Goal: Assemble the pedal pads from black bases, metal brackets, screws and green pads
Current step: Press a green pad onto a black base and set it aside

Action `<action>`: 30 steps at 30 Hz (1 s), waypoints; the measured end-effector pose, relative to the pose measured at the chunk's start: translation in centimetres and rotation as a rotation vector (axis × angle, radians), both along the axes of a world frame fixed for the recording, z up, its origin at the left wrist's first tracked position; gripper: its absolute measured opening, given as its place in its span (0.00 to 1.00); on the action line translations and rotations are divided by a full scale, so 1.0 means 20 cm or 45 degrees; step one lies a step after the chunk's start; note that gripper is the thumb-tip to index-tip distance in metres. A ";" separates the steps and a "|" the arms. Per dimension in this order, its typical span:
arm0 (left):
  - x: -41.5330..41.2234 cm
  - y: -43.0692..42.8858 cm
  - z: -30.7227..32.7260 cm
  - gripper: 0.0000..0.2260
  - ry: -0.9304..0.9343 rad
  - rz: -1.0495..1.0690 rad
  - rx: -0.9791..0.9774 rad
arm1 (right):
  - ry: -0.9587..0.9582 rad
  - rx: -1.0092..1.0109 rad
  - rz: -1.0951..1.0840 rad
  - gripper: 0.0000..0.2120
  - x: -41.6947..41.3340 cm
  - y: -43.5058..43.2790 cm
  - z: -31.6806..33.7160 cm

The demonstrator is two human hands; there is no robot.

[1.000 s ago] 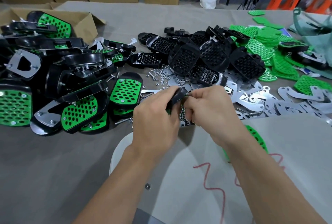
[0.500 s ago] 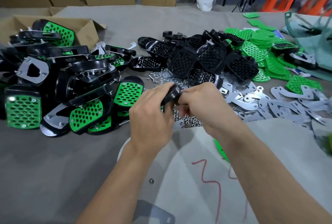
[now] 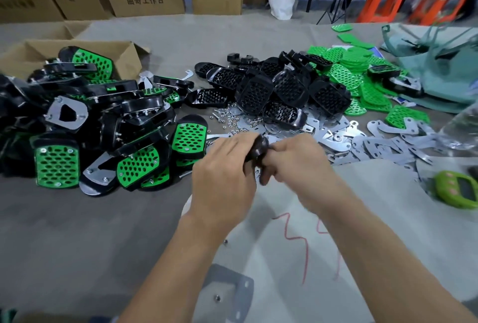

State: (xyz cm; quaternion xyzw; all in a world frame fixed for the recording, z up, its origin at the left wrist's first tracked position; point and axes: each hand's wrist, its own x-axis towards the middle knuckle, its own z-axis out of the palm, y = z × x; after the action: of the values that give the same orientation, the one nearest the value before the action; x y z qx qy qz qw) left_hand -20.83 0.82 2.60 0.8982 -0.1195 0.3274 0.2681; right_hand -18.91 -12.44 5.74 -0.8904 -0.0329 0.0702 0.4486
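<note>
- Holding one black base [image 3: 257, 151] up off the counter [image 3: 64, 232], we have it btwn both hands, prob. to work on it in plain view.
- Left hand [image 3: 222, 167] curls round its near side and right hand [image 3: 297, 162] pinches the other. The hands are close together, both clamped on it. What's under the fingers we can't tell (blurred).
- Stock lies sorted and within reach, so grabs are short:
  - spare black bases [image 3: 284, 89] ahead
  - screws [image 3: 230, 118] just before them
  - metal brackets [image 3: 375, 141] to the right
  - green pads [image 3: 349, 69] beyond
- Finished pedal pads [image 3: 57, 164] are heaped left by the cardboard box [image 3: 121, 53], apart from raw parts.
</note>
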 end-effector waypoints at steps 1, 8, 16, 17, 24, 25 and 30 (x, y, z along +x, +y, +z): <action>-0.02 0.00 -0.01 0.11 -0.088 -0.021 -0.024 | 0.167 0.222 0.009 0.12 -0.01 -0.02 0.05; -0.01 -0.01 0.01 0.08 0.295 -0.058 -0.309 | -0.071 -0.073 -0.147 0.11 -0.07 0.01 -0.03; 0.02 0.06 0.01 0.11 0.362 0.050 -0.544 | -0.557 -0.488 -0.281 0.13 -0.19 0.03 0.01; 0.03 0.08 0.00 0.09 0.398 0.083 -0.571 | -0.453 -0.379 -0.231 0.13 -0.21 0.05 0.02; 0.03 0.08 0.04 0.06 0.772 -0.124 -1.442 | -0.016 0.465 -0.180 0.11 -0.14 0.06 0.00; 0.03 0.08 0.04 0.06 0.818 -0.149 -1.471 | 0.005 0.492 -0.194 0.10 -0.14 0.06 -0.01; 0.04 0.07 0.01 0.06 0.809 -0.152 -1.399 | 0.049 0.529 -0.153 0.11 -0.12 0.07 -0.05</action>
State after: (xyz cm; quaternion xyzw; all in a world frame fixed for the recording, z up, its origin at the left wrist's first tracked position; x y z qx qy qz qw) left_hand -20.11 2.14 2.88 0.6748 0.1012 0.0431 0.7298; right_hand -21.34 -11.03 4.75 -0.7777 0.0151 0.0519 0.6263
